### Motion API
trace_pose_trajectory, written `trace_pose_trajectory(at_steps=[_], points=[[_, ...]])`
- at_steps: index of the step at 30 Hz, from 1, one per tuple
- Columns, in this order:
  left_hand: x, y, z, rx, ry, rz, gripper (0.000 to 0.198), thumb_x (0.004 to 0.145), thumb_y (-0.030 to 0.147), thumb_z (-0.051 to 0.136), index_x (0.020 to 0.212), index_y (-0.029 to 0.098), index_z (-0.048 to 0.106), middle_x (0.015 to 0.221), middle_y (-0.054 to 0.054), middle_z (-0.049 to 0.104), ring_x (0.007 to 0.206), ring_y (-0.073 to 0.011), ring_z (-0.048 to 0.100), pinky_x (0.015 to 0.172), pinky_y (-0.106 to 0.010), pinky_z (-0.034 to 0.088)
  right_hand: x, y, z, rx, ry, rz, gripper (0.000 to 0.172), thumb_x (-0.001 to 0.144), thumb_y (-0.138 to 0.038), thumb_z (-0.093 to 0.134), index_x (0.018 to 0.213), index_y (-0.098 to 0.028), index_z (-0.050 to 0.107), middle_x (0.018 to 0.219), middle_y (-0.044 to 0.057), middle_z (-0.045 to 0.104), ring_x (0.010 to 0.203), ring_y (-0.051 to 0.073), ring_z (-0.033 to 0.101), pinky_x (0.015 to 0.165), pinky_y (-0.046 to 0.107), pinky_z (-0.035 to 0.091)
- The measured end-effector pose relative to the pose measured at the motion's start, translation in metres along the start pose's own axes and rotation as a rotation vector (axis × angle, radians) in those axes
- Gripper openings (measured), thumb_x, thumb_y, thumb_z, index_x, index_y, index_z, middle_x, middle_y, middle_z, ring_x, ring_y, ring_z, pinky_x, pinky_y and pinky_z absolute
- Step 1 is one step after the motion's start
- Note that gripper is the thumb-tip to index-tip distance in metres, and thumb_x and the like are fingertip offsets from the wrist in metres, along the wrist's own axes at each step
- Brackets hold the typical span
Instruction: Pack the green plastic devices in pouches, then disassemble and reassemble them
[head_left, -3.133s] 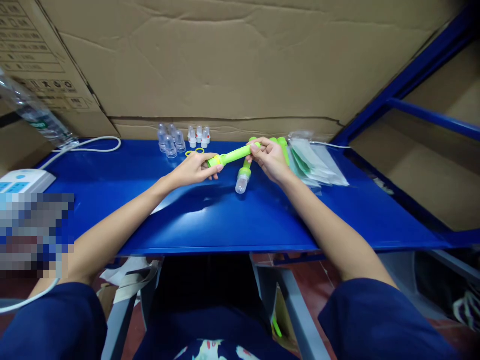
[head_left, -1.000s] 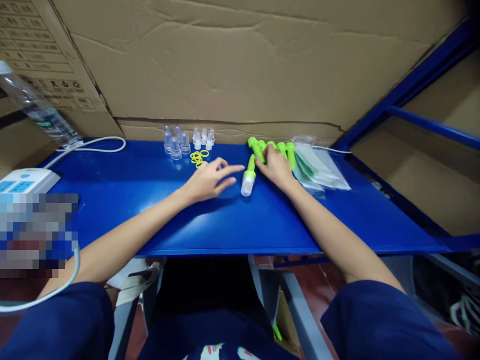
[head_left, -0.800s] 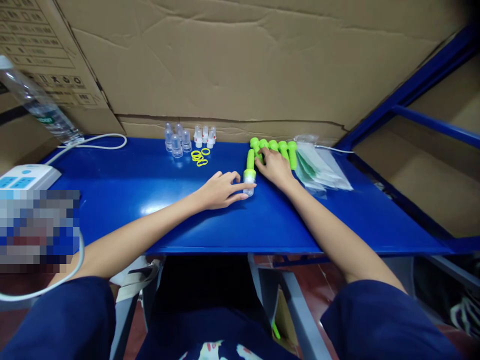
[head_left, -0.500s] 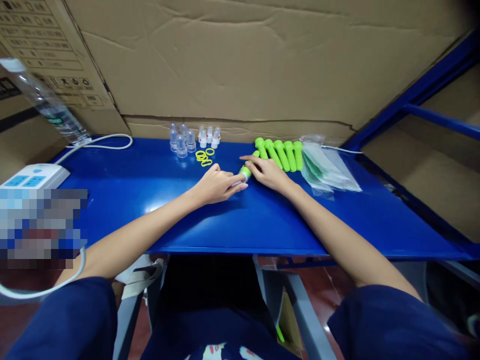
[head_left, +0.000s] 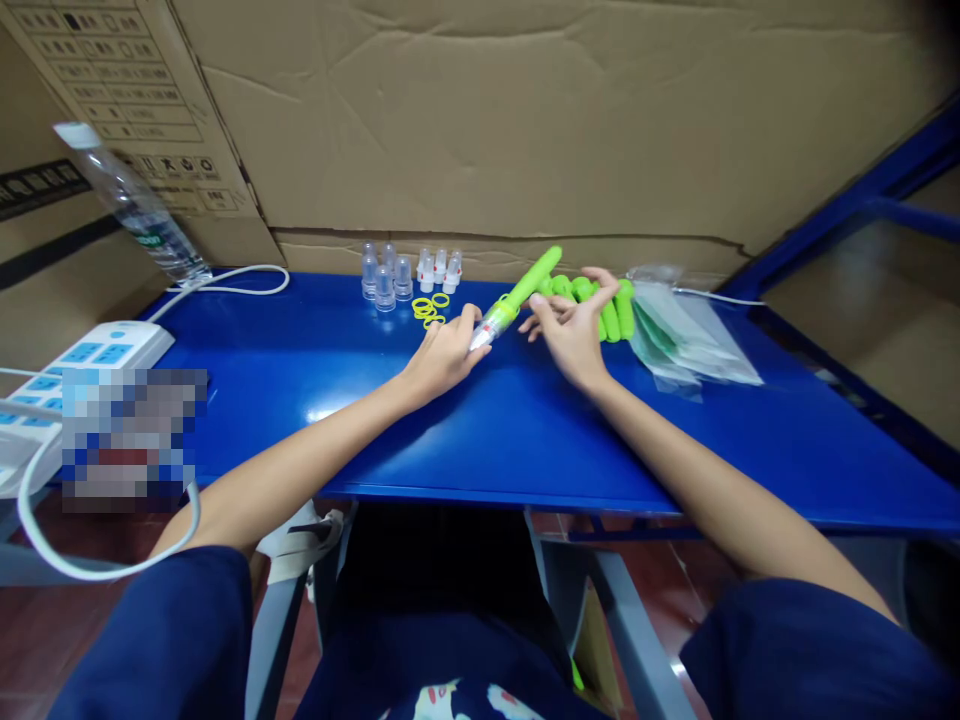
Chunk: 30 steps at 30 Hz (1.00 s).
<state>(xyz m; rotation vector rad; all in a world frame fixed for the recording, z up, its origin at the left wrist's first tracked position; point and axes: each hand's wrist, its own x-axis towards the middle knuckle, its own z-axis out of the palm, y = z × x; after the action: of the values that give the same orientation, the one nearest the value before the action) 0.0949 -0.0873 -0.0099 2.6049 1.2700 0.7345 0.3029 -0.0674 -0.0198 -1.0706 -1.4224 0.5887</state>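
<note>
My left hand pinches the clear end of a green tube, which tilts up and away over the blue table. Just to its right my right hand hovers with fingers spread and nothing in it, close to the tube's shaft. Behind that hand a row of several more green tubes lies side by side. Yellow rings lie on the table just behind my left hand.
Clear caps and small white caps stand at the table's back edge against a cardboard wall. Plastic bags lie at the right. A power strip, its white cable and a water bottle are at the left.
My left hand took hold of the capped green tube lying on the table and lifted it at a slant. My right hand left the row of tubes and opened beside it.
</note>
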Motion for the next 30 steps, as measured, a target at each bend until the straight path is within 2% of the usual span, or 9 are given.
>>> trace_pose_trajectory(at_steps=[3,6,9,14,19,21,24,28,30], points=[[0.006,-0.011,0.001,0.003,0.057,0.011,0.043,0.096,0.024,0.060,0.135,0.009,0.049,0.125,-0.019,0.066,0.119,-0.0313,0.063,0.098,-0.044,0.049,0.010,-0.004,-0.006,0.160,0.098,0.055,0.070,0.077,-0.072,0.073,0.124,-0.032,0.041,0.093,0.004,0.073,0.061,0.017,0.068,0.046,0.027,0.050],[0.011,-0.024,-0.006,-0.014,0.043,0.073,0.036,0.097,0.027,0.059,0.129,0.013,0.059,0.129,-0.018,0.063,0.120,-0.0308,0.062,0.103,-0.045,0.048,0.014,-0.013,-0.013,0.236,0.108,0.149,0.060,0.074,-0.078,0.071,0.098,-0.026,0.054,0.073,0.003,0.067,0.050,0.015,0.060,0.036,0.026,0.041],[0.017,-0.042,-0.019,-0.186,0.051,0.123,0.032,0.097,0.032,0.058,0.123,0.013,0.064,0.122,-0.015,0.068,0.111,-0.0261,0.066,0.101,-0.041,0.050,0.012,-0.020,-0.015,0.289,0.064,0.205,0.059,0.071,-0.078,0.075,0.076,-0.023,0.052,0.056,-0.002,0.053,0.040,0.009,0.045,0.032,0.023,0.032],[0.022,-0.070,-0.042,-0.578,-0.057,0.017,0.045,0.092,0.050,0.064,0.116,0.012,0.062,0.097,-0.009,0.073,0.083,-0.0177,0.069,0.080,-0.030,0.054,0.008,-0.027,-0.013,0.394,-0.038,0.269,0.055,0.071,-0.066,0.084,0.087,-0.025,0.051,0.059,-0.007,0.055,0.044,0.007,0.048,0.037,0.019,0.035],[0.022,-0.088,-0.057,-0.707,-0.133,-0.125,0.067,0.091,0.077,0.049,0.074,0.013,0.062,0.067,-0.005,0.065,0.057,-0.0109,0.056,0.058,-0.023,0.044,0.003,-0.035,-0.012,0.458,-0.250,0.169,0.061,0.058,-0.055,0.095,0.096,-0.025,0.058,0.077,-0.004,0.065,0.069,0.011,0.067,0.054,0.018,0.054],[0.022,-0.095,-0.060,-0.774,-0.138,-0.191,0.067,0.089,0.078,0.051,0.070,0.014,0.059,0.062,-0.004,0.062,0.052,-0.0093,0.051,0.054,-0.023,0.040,0.002,-0.035,-0.012,0.398,-0.313,0.166,0.059,0.064,-0.061,0.091,0.099,-0.025,0.060,0.083,0.000,0.068,0.075,0.014,0.071,0.058,0.022,0.058],[0.022,-0.100,-0.060,-0.811,-0.120,-0.232,0.062,0.090,0.073,0.056,0.071,0.014,0.059,0.062,-0.004,0.061,0.052,-0.0084,0.050,0.055,-0.023,0.040,0.004,-0.025,-0.014,0.282,-0.340,0.195,0.057,0.074,-0.072,0.077,0.096,-0.022,0.063,0.078,0.004,0.068,0.067,0.016,0.068,0.052,0.026,0.058],[0.023,-0.103,-0.055,-0.839,-0.106,-0.251,0.058,0.093,0.067,0.057,0.074,0.013,0.060,0.064,-0.004,0.063,0.054,-0.0086,0.052,0.055,-0.022,0.040,0.012,-0.006,-0.019,0.203,-0.272,0.090,0.059,0.065,-0.062,0.089,0.105,-0.024,0.065,0.091,0.005,0.070,0.077,0.019,0.070,0.064,0.032,0.064],[0.023,-0.104,-0.052,-0.851,-0.115,-0.253,0.058,0.092,0.068,0.058,0.075,0.013,0.061,0.065,-0.005,0.064,0.055,-0.0088,0.054,0.056,-0.022,0.041,0.015,0.000,-0.021,0.175,-0.272,0.106,0.053,0.073,-0.067,0.082,0.099,-0.024,0.066,0.085,0.005,0.070,0.077,0.021,0.071,0.064,0.037,0.064]])
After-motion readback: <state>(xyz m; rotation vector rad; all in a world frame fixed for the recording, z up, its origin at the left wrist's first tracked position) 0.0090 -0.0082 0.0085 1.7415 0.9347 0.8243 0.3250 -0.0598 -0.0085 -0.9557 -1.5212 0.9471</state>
